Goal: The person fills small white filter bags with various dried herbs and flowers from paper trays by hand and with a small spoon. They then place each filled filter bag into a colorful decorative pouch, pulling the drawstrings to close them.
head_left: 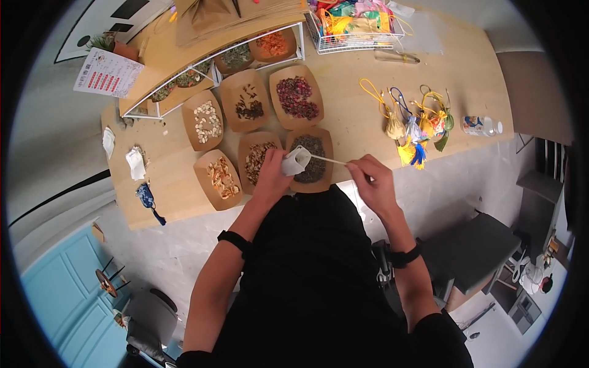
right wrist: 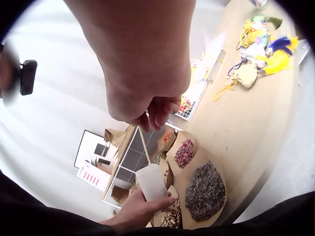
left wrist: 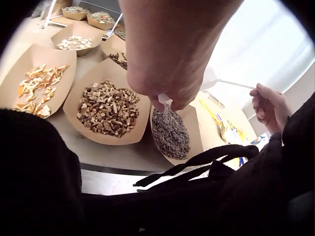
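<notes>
My left hand (head_left: pixel 272 178) grips a small white pouch (right wrist: pixel 152 182), its mouth open toward the right. A thin pale stick (head_left: pixel 329 160) runs from inside that mouth to my right hand (head_left: pixel 375 184), which pinches its far end between thumb and fingers. The stick's inner end is hidden in the pouch. Both hands are above the near edge of the table, with the pouch over a paper tray of grey-purple dried buds (left wrist: pixel 170 133). Just left, partly behind my left hand in the head view, sits a tray of brown woody chips (left wrist: pixel 108 109).
More paper trays hold dark red buds (head_left: pixel 298 98), dark cloves (head_left: pixel 250 110), white slices (head_left: pixel 208 122) and orange peel strips (head_left: pixel 223 178). Tasselled sachets (head_left: pixel 412 127) and a clear bottle (head_left: pixel 481 126) lie right. A wire basket (head_left: pixel 356 42) and a shelf (head_left: pixel 208 69) stand behind.
</notes>
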Action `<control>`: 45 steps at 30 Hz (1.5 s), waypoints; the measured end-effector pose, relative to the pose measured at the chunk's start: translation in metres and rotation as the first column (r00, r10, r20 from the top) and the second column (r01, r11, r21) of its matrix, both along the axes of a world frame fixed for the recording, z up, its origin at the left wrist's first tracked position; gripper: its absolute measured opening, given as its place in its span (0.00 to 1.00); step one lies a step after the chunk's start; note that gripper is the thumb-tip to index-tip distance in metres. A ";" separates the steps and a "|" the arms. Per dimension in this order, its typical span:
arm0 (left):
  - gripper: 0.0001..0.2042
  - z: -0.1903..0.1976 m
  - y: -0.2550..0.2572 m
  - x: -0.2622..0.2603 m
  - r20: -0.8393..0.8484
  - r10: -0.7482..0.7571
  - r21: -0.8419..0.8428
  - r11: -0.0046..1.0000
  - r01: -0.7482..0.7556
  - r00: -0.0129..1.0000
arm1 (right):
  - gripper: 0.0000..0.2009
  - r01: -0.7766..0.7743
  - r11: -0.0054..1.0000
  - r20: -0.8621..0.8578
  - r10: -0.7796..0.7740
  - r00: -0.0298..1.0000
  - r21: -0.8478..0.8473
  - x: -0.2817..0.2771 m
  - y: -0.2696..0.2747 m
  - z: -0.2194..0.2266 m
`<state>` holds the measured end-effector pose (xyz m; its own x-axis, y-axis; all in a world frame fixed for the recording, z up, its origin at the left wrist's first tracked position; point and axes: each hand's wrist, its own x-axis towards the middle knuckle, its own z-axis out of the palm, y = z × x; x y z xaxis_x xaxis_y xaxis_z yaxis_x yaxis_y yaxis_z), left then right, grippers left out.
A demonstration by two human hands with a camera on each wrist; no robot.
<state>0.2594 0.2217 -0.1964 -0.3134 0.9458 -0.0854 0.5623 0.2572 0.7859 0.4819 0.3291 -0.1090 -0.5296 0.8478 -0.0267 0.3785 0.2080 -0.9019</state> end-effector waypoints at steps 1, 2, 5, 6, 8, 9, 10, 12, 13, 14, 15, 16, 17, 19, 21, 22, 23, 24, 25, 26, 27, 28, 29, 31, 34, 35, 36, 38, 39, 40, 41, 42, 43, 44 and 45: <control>0.19 0.000 -0.003 -0.001 0.004 0.013 0.010 1.000 -0.013 1.000 | 0.05 0.072 0.997 -0.042 -0.073 0.996 -0.014 0.006 0.000 -0.006; 0.19 0.000 -0.006 -0.003 0.002 0.015 0.007 1.000 -0.015 1.000 | 0.06 0.159 0.980 -0.019 -0.163 0.987 -0.121 0.013 -0.001 -0.017; 0.17 0.007 -0.011 -0.011 -0.027 0.144 0.004 0.990 -0.144 0.989 | 0.07 0.217 0.965 0.142 -0.197 0.970 -0.145 0.019 -0.001 -0.033; 0.19 0.027 -0.014 -0.015 0.149 0.293 -0.021 0.956 -0.293 0.944 | 0.08 0.207 0.972 0.172 -0.187 0.967 -0.110 0.018 -0.002 -0.040; 0.20 0.046 -0.015 -0.028 0.314 0.415 -0.071 0.907 -0.415 0.854 | 0.08 0.197 0.979 0.173 -0.186 0.967 -0.047 0.015 -0.004 -0.050; 0.20 0.049 -0.017 -0.033 0.370 0.432 -0.086 0.897 -0.433 0.823 | 0.08 0.175 0.984 0.187 -0.174 0.967 0.013 0.015 -0.006 -0.052; 0.19 0.050 -0.021 -0.032 0.425 0.457 -0.110 0.883 -0.456 0.782 | 0.08 0.152 0.987 0.224 -0.161 0.961 0.056 0.014 -0.006 -0.053; 0.20 0.047 -0.015 -0.031 0.348 0.436 -0.062 0.894 -0.444 0.830 | 0.08 0.158 0.987 0.229 -0.163 0.960 0.040 0.012 -0.006 -0.065; 0.20 0.046 -0.011 -0.032 0.262 0.408 -0.016 0.908 -0.418 0.875 | 0.09 0.173 0.985 0.230 -0.173 0.958 0.021 0.012 -0.007 -0.073; 0.19 0.037 -0.011 -0.032 0.230 0.372 0.036 0.920 -0.390 0.899 | 0.09 0.168 0.986 0.232 -0.167 0.958 0.017 0.011 -0.007 -0.081; 0.19 0.032 -0.014 -0.031 0.228 0.376 0.033 0.919 -0.393 0.898 | 0.11 0.211 0.965 0.234 -0.171 0.957 -0.157 0.009 -0.006 -0.087; 0.18 0.026 -0.017 -0.029 0.151 0.322 0.096 0.936 -0.338 0.935 | 0.12 0.248 0.912 0.236 -0.176 0.956 -0.326 0.008 -0.005 -0.093; 0.18 0.020 -0.020 -0.027 0.069 0.265 0.153 0.950 -0.273 0.962 | 0.12 0.248 0.910 0.236 -0.174 0.956 -0.331 0.008 -0.004 -0.100; 0.18 0.008 -0.029 -0.028 -0.039 0.215 0.084 0.974 -0.211 0.976 | 0.14 0.247 0.743 0.115 -0.225 0.967 -0.622 0.007 -0.004 -0.105; 0.19 0.002 -0.032 -0.026 -0.067 0.186 0.036 0.982 -0.183 0.980 | 0.14 0.247 0.703 0.099 -0.245 0.964 -0.667 0.010 -0.003 -0.105; 0.19 0.002 -0.033 -0.027 -0.067 0.185 0.034 0.982 -0.183 0.980 | 0.14 0.245 0.662 0.082 -0.267 0.960 -0.709 0.011 -0.002 -0.103; 0.19 0.001 -0.032 -0.027 -0.095 0.157 0.045 0.987 -0.153 0.983 | 0.14 0.245 0.661 0.083 -0.267 0.960 -0.710 0.012 -0.002 -0.102; 0.20 0.003 -0.030 -0.027 -0.122 0.129 0.054 0.991 -0.123 0.984 | 0.14 0.249 0.641 0.075 -0.286 0.955 -0.726 0.014 -0.001 -0.099; 0.20 0.004 -0.029 -0.026 -0.120 0.130 0.049 0.991 -0.125 0.984 | 0.13 0.254 0.619 0.071 -0.304 0.950 -0.743 0.017 -0.002 -0.096; 0.20 0.005 -0.028 -0.024 -0.124 0.105 0.025 0.994 -0.103 0.987 | 0.13 0.255 0.614 0.077 -0.301 0.950 -0.747 0.020 -0.004 -0.094; 0.21 0.005 -0.025 -0.025 -0.130 0.080 0.007 0.997 -0.079 0.988 | 0.13 0.256 0.605 0.067 -0.317 0.946 -0.754 0.020 -0.004 -0.092; 0.21 0.001 -0.025 -0.026 -0.131 0.080 0.007 0.997 -0.080 0.988 | 0.13 0.256 0.598 0.056 -0.333 0.941 -0.759 0.020 -0.003 -0.090; 0.22 -0.005 -0.025 -0.025 -0.101 0.047 0.005 0.999 -0.047 0.994 | 0.13 0.257 0.598 0.056 -0.333 0.941 -0.759 0.021 -0.003 -0.087; 0.23 -0.006 -0.023 -0.024 -0.069 0.010 0.005 1.000 -0.010 0.998 | 0.13 0.262 0.610 0.040 -0.352 0.935 -0.748 0.022 -0.002 -0.079; 0.23 -0.008 -0.021 -0.018 -0.081 -0.008 -0.051 0.999 0.004 0.997 | 0.13 0.255 0.640 0.011 -0.359 0.933 -0.725 0.022 0.000 -0.063; 0.23 -0.010 -0.018 -0.018 -0.097 -0.013 -0.047 0.999 0.008 0.995 | 0.13 0.256 0.642 0.012 -0.359 0.933 -0.723 0.021 0.002 -0.056; 0.23 -0.010 -0.017 -0.017 -0.112 -0.017 -0.045 0.999 0.012 0.994 | 0.12 0.252 0.661 -0.002 -0.358 0.934 -0.707 0.019 0.002 -0.048; 0.23 -0.008 -0.015 -0.012 -0.087 -0.021 -0.051 0.999 0.017 0.996 | 0.12 0.250 0.681 -0.013 -0.356 0.934 -0.688 0.014 0.002 -0.034; 0.23 -0.008 -0.012 -0.010 -0.067 -0.027 -0.055 0.998 0.023 0.997 | 0.11 0.225 0.706 -0.019 -0.320 0.947 -0.671 0.010 0.002 -0.029; 0.23 -0.007 -0.011 -0.008 -0.064 -0.028 -0.054 0.998 0.025 0.998 | 0.10 0.201 0.728 -0.022 -0.284 0.958 -0.656 0.007 0.000 -0.025; 0.23 -0.007 -0.009 -0.005 -0.042 -0.038 -0.022 0.999 0.037 0.998 | 0.10 0.204 0.727 -0.019 -0.286 0.958 -0.656 0.003 -0.004 -0.023; 0.22 -0.007 -0.008 -0.004 -0.022 -0.048 0.012 0.999 0.048 0.999 | 0.09 0.150 0.863 -0.011 -0.177 0.984 -0.482 -0.003 -0.008 -0.020; 0.22 -0.008 -0.006 -0.002 -0.021 -0.049 0.013 0.999 0.049 0.999 | 0.08 0.072 0.955 0.021 -0.069 0.997 -0.289 -0.008 -0.010 -0.016; 0.22 -0.008 -0.006 -0.001 -0.019 -0.045 0.019 0.999 0.045 0.999 | 0.07 -0.042 0.997 0.115 0.050 0.992 -0.071 -0.008 -0.008 -0.009; 0.22 -0.009 -0.007 -0.001 -0.018 -0.038 0.025 0.999 0.038 0.999 | 0.07 -0.044 0.996 0.115 0.052 0.992 -0.072 -0.007 -0.009 -0.009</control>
